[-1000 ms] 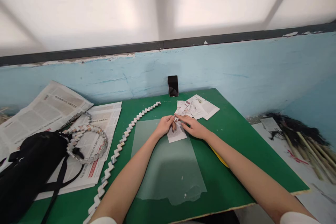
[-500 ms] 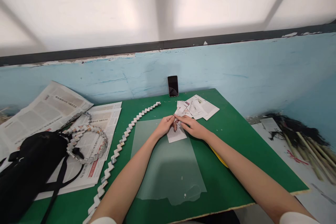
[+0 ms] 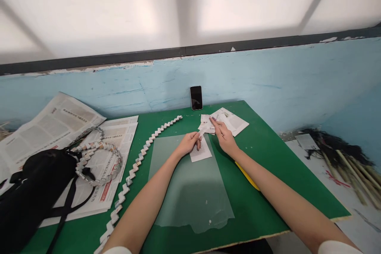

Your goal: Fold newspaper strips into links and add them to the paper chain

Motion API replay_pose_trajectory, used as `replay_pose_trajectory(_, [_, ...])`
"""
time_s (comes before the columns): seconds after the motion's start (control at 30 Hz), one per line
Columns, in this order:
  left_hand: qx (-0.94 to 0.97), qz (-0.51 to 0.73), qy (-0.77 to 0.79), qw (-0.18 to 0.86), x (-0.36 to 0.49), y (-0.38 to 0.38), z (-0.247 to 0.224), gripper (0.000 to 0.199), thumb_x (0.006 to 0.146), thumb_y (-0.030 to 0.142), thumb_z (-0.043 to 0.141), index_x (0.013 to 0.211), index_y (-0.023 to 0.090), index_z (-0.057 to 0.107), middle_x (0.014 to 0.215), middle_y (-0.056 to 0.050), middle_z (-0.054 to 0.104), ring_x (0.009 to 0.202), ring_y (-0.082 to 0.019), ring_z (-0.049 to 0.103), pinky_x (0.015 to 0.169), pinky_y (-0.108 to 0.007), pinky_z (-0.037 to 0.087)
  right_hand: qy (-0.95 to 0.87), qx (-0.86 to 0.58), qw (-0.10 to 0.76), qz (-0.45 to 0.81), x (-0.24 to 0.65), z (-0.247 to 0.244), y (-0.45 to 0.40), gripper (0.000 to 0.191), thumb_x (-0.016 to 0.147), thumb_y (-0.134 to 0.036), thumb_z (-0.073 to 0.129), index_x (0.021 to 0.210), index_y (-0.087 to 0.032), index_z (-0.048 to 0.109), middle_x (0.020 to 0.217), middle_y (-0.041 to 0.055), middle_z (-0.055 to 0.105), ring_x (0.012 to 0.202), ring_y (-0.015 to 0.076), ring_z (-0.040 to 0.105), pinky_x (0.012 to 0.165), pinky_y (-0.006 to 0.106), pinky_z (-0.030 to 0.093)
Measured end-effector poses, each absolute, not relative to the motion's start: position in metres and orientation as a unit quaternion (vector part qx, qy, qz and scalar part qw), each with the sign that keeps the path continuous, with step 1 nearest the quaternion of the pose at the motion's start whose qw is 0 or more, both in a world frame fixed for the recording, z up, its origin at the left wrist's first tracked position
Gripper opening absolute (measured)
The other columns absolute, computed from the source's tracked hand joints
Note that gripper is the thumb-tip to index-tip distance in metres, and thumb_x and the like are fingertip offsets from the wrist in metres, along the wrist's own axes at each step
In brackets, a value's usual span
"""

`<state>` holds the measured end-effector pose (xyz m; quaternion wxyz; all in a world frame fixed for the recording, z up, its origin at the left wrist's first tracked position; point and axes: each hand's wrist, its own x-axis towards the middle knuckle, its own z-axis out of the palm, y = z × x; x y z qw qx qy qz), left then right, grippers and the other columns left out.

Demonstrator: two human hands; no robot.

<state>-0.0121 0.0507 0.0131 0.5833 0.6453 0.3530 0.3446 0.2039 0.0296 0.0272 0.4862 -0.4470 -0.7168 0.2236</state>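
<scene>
My left hand (image 3: pixel 190 143) pinches a small folded strip of printed paper (image 3: pixel 203 130), with thumb and fingers closed on its lower end. Beneath that hand a small rectangular piece of paper (image 3: pixel 200 154) lies on a translucent plastic sheet (image 3: pixel 190 190). My right hand (image 3: pixel 224 137) is just to the right, its fingers stretched toward the far side, over loose cut paper pieces (image 3: pixel 236 122). Whether its fingertips touch the strip or the pieces is hard to make out. To the left runs a long zigzag chain of folded paper (image 3: pixel 139 161).
A phone (image 3: pixel 196 98) leans upright against the blue wall. A black bag (image 3: pixel 44 170), a coiled paper chain (image 3: pixel 114 168) and newspapers (image 3: pixel 126 135) cover the left side of the green table (image 3: pixel 268 158). A yellow object (image 3: pixel 248 176) lies beside my right forearm. Stalks (image 3: pixel 354 170) are on the right.
My right hand has moved away from my left hand, up and to the right, with its fingers turned toward the paper pieces. More of the strip shows. My left hand has barely moved.
</scene>
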Motion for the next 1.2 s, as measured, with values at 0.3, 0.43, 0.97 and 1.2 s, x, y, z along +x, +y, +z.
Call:
replay_pose_trajectory(0.3, [0.648,0.354,0.345,0.579,-0.014,0.052,0.011,0.046,0.097,0.062,0.046,0.08,0.02,0.054,0.053,-0.001,0.063,0.054,-0.017,0.059,0.067,-0.028,0.047,-0.848,-0.34,0.33,0.239,0.196,0.033,0.024,0.05,0.11,-0.041,0.028,0.157,-0.03,0.041,0.124,0.009,0.069,0.123,0.0277,0.054,0.104,0.048,0.048])
replay_pose_trajectory(0.43, [0.65,0.347,0.349,0.579,-0.014,0.051,0.012,0.047,0.097,0.063,0.045,0.08,0.02,0.054,0.051,0.0,0.061,0.056,-0.017,0.06,0.068,-0.029,0.047,-0.809,-0.38,0.398,0.208,0.198,0.033,0.025,0.051,0.11,-0.04,0.029,0.157,-0.026,0.041,0.12,0.0101,0.07,0.127,0.0286,0.051,0.106,0.048,0.046])
replay_pose_trajectory(0.97, [0.686,0.331,0.341,0.55,-0.017,0.051,0.013,0.057,0.098,0.066,0.041,0.068,0.019,0.055,0.054,-0.003,0.061,0.059,-0.017,0.058,0.073,-0.029,0.047,-0.875,-0.341,0.234,0.252,0.193,0.037,0.018,0.06,0.108,-0.047,0.035,0.164,-0.033,0.019,0.148,0.0073,0.057,0.123,0.027,0.056,0.102,0.044,0.051])
replay_pose_trajectory(1.2, [0.712,0.316,0.317,0.54,-0.015,0.05,0.011,0.055,0.1,0.065,0.04,0.073,0.019,0.056,0.051,-0.002,0.06,0.064,-0.018,0.062,0.078,-0.029,0.048,-0.861,-0.358,0.285,0.221,0.192,0.032,0.024,0.053,0.109,-0.042,0.028,0.161,-0.032,0.028,0.159,0.0026,0.045,0.143,0.0292,0.046,0.115,0.05,0.041])
